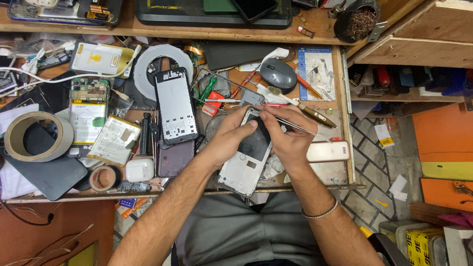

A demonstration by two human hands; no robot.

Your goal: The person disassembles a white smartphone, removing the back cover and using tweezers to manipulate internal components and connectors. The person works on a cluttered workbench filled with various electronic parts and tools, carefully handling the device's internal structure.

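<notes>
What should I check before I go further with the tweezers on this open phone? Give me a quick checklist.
1. Phone frame steadied: ok, the left hand grips its top edge.
2. Tweezers under control: ok, the right hand pinches them, tips near the frame's top.
3. Tweezer tips on the right spot: cannot tell, the fingers hide the contact point.
4. Frame fully supported: not ok, its lower end overhangs the tray's front edge.
5. Space around the work: not ok, a screwdriver, a mouse and loose parts crowd close.

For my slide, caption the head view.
Left hand steadies an opened phone while right hand works tweezers over a cluttered tray.
</notes>
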